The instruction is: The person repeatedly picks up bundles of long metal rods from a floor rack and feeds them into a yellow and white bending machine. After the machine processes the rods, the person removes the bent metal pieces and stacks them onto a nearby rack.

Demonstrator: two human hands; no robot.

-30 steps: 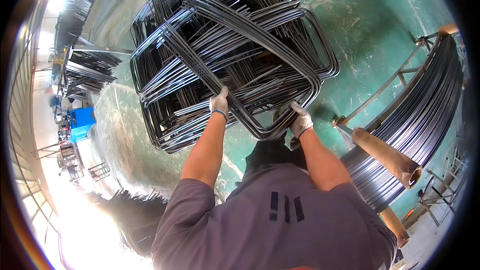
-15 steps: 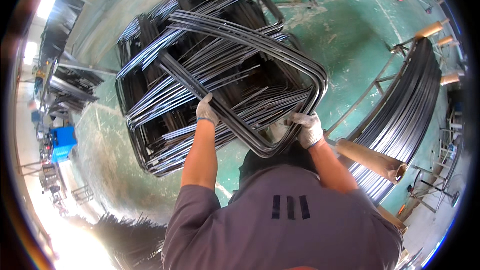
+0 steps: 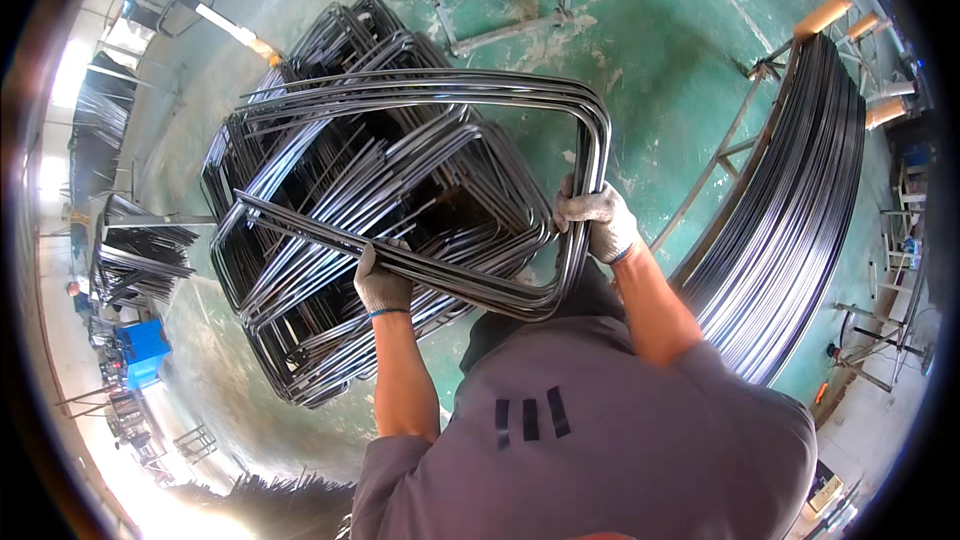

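Between my hands is a bundle of bent metal tubes (image 3: 480,285), dark and shiny, each shaped like a U with rounded corners. My left hand (image 3: 384,280), in a pale knit glove, grips the bundle's near side. The gloved right hand (image 3: 600,220) is closed around its right-hand side, above the near corner. The bundle's open ends point left, over a large pile of similar bent tubes (image 3: 290,270) on the floor. Part of that pile is hidden beneath the held bundle.
To the right, a rack (image 3: 725,155) carries many long dark tubes (image 3: 790,210), with brown rolls (image 3: 828,15) at its far end. A grey metal frame (image 3: 500,35) stands beyond the pile. Farther left are a blue box (image 3: 145,350) and another tube stack (image 3: 145,250).
The held bundle has turned, its right side now more upright in view. My right hand has moved up along it, and my left hand is lower and farther left.
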